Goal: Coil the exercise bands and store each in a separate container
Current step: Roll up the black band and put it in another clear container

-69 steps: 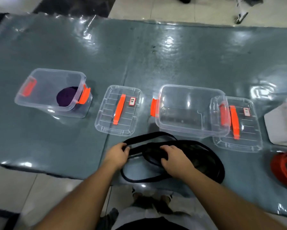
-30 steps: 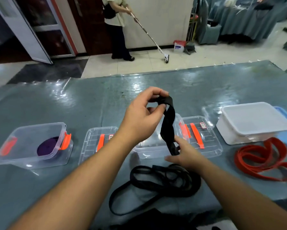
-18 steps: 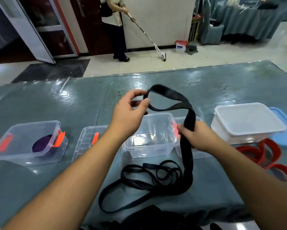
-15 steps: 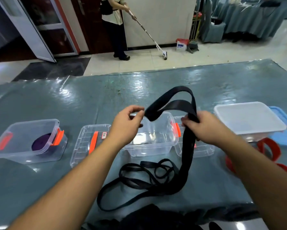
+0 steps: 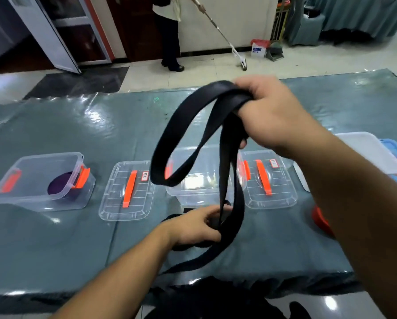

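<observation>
Table [image 5: 55,245] bears clear boxes [image 5: 41,183], lids [image 5: 127,192], red band [image 5: 320,221]

- Table [image 5: 55,125]: covered in grey-green cloth under a clear, glossy plastic sheet; bright reflections of overhead light show across the surface.
- Floor [image 5: 319,63]: pale tiles beyond the far table edge; a dark mat [image 5: 78,81] lies at far left.
- Far wall [image 5: 239,17]: white, with a dark skirting strip along the base.
- Door [image 5: 50,35]: glazed, metal-framed, standing open at far left beside a red-trimmed frame.
- Far right: grey-green drapery [image 5: 365,14] hanging down to the floor.
- Person [image 5: 170,31]: standing at the far wall, holding a long-handled mop [image 5: 225,40] angled down to the floor.
- A small white and red box [image 5: 257,49] sits against the wall base.
</observation>
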